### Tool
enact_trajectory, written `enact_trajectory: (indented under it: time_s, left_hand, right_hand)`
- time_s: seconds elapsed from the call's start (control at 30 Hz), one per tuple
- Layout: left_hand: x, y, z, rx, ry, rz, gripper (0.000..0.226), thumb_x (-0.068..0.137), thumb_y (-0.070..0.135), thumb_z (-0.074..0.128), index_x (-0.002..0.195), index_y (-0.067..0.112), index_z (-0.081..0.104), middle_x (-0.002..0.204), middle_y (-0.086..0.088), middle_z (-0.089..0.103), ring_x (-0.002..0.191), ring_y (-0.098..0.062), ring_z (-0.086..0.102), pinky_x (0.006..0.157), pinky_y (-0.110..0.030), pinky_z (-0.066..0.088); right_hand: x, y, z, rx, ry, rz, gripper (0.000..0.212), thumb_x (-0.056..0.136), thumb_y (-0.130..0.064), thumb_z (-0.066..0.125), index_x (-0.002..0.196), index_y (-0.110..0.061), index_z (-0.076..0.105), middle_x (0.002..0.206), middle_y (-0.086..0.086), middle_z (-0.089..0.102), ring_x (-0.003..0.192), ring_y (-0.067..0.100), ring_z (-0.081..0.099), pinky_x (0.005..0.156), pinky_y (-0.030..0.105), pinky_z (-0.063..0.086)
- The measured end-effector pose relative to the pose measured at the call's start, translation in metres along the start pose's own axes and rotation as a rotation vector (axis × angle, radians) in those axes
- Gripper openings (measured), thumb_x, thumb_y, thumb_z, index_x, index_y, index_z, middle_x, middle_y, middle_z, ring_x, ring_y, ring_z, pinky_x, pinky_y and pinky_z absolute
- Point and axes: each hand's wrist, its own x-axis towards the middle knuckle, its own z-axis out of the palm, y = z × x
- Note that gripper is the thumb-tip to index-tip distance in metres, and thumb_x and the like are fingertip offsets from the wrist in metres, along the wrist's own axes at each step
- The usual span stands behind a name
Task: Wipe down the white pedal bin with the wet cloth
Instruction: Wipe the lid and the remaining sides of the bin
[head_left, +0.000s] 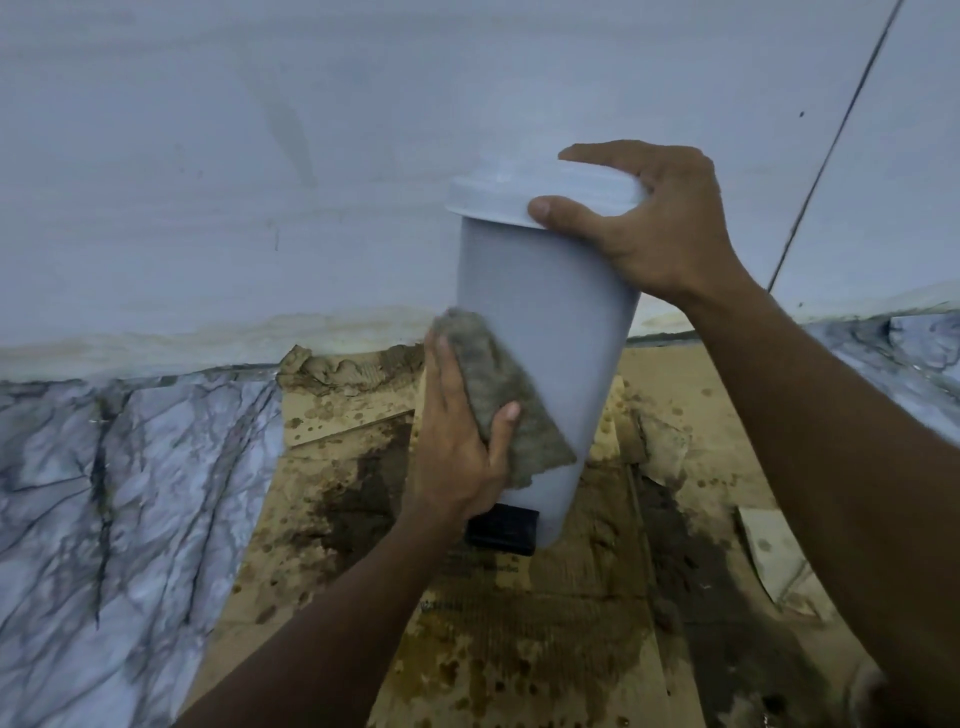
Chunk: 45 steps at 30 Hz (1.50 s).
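The white pedal bin stands in the middle of the view, tilted with its lid leaning left, lid closed. Its black pedal shows at the base. My right hand grips the lid's rim from the right, thumb on the front edge. My left hand presses a grey, damp-looking cloth flat against the bin's left front side, thumb over the cloth. The back of the bin is hidden.
Wet, stained cardboard covers the floor under the bin. Marble-patterned tiles lie to the left and far right. A pale wall rises right behind the bin, with lumps of mortar at its foot.
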Motion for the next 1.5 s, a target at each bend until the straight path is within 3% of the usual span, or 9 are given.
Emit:
enact_trajectory:
  time_s: [0.07, 0.17, 0.43, 0.67, 0.83, 1.0, 1.3, 1.4, 1.5]
  left_hand:
    - [-0.024, -0.014, -0.001, -0.163, -0.035, -0.157, 0.073, 0.095, 0.071, 0.037, 0.151, 0.027, 0.022, 0.138, -0.005, 0.052, 0.124, -0.020, 0.056, 0.097, -0.048, 0.053]
    - [-0.030, -0.026, -0.001, -0.262, 0.009, -0.161, 0.054, 0.096, 0.070, 0.035, 0.140, 0.039, 0.030, 0.119, 0.004, 0.062, 0.107, -0.010, 0.063, 0.082, -0.035, 0.055]
    - [-0.054, -0.055, 0.004, -0.266, -0.105, -0.191, 0.056, 0.098, 0.069, 0.029, 0.143, 0.035, 0.034, 0.126, 0.005, 0.061, 0.117, -0.011, 0.060, 0.090, -0.045, 0.056]
    - [0.006, -0.014, -0.009, -0.335, 0.045, -0.108, 0.047, 0.098, 0.066, 0.036, 0.121, 0.026, 0.044, 0.098, 0.010, 0.061, 0.089, 0.000, 0.064, 0.069, -0.020, 0.053]
    - [0.042, 0.007, -0.012, -0.348, 0.099, -0.031, 0.061, 0.101, 0.039, 0.043, 0.152, 0.009, 0.029, 0.125, 0.006, 0.063, 0.112, -0.005, 0.063, 0.087, -0.026, 0.056]
    - [-0.038, -0.045, 0.000, -0.311, -0.045, -0.113, 0.053, 0.097, 0.070, 0.033, 0.135, 0.034, 0.038, 0.116, 0.003, 0.063, 0.108, -0.010, 0.065, 0.081, -0.037, 0.060]
    - [0.017, 0.000, -0.005, -0.254, 0.049, -0.084, 0.051, 0.096, 0.062, 0.043, 0.129, 0.024, 0.040, 0.109, -0.003, 0.061, 0.100, -0.015, 0.063, 0.080, -0.043, 0.057]
    - [0.042, 0.031, -0.004, -0.012, 0.130, 0.011, 0.074, 0.097, 0.053, 0.046, 0.152, 0.006, 0.027, 0.152, -0.023, 0.035, 0.141, -0.035, 0.038, 0.110, -0.049, 0.041]
    - [0.044, 0.045, -0.002, 0.291, 0.122, 0.248, 0.078, 0.099, 0.044, 0.049, 0.154, -0.003, 0.020, 0.161, -0.033, 0.004, 0.153, -0.042, 0.002, 0.122, -0.055, 0.019]
  right_hand:
    - [-0.002, -0.002, 0.005, 0.000, -0.003, 0.009, 0.060, 0.060, -0.076, 0.077, 0.107, -0.037, 0.077, 0.110, -0.021, 0.073, 0.107, -0.004, 0.066, 0.097, 0.033, 0.054]
    - [-0.004, -0.004, 0.009, -0.016, -0.011, 0.004, 0.062, 0.061, -0.078, 0.076, 0.108, -0.038, 0.076, 0.112, -0.022, 0.073, 0.108, -0.004, 0.065, 0.097, 0.033, 0.054]
    - [-0.005, -0.001, 0.003, 0.023, 0.017, 0.026, 0.055, 0.062, -0.074, 0.079, 0.104, -0.039, 0.076, 0.111, -0.022, 0.073, 0.108, -0.006, 0.065, 0.099, 0.031, 0.053]
    - [-0.003, -0.002, 0.007, 0.003, 0.029, 0.028, 0.060, 0.062, -0.077, 0.076, 0.106, -0.037, 0.077, 0.112, -0.021, 0.073, 0.107, -0.004, 0.065, 0.096, 0.032, 0.054]
    - [-0.002, -0.001, 0.005, -0.008, 0.039, -0.013, 0.060, 0.066, -0.075, 0.075, 0.108, -0.032, 0.077, 0.112, -0.017, 0.074, 0.105, -0.002, 0.067, 0.092, 0.034, 0.056]
    - [-0.002, 0.001, 0.006, 0.021, 0.042, 0.009, 0.061, 0.063, -0.075, 0.078, 0.107, -0.033, 0.078, 0.111, -0.019, 0.074, 0.106, -0.004, 0.066, 0.095, 0.033, 0.055]
    - [0.002, 0.002, 0.005, 0.019, 0.044, 0.004, 0.059, 0.062, -0.076, 0.077, 0.105, -0.035, 0.077, 0.111, -0.019, 0.074, 0.107, -0.004, 0.066, 0.096, 0.034, 0.054]
    - [0.000, 0.001, 0.004, 0.009, 0.037, -0.022, 0.059, 0.063, -0.077, 0.076, 0.106, -0.037, 0.077, 0.113, -0.019, 0.073, 0.108, -0.004, 0.066, 0.095, 0.034, 0.055]
    - [-0.005, 0.001, 0.001, -0.004, 0.017, -0.049, 0.061, 0.066, -0.078, 0.074, 0.111, -0.036, 0.076, 0.116, -0.017, 0.072, 0.109, -0.003, 0.065, 0.096, 0.034, 0.055]
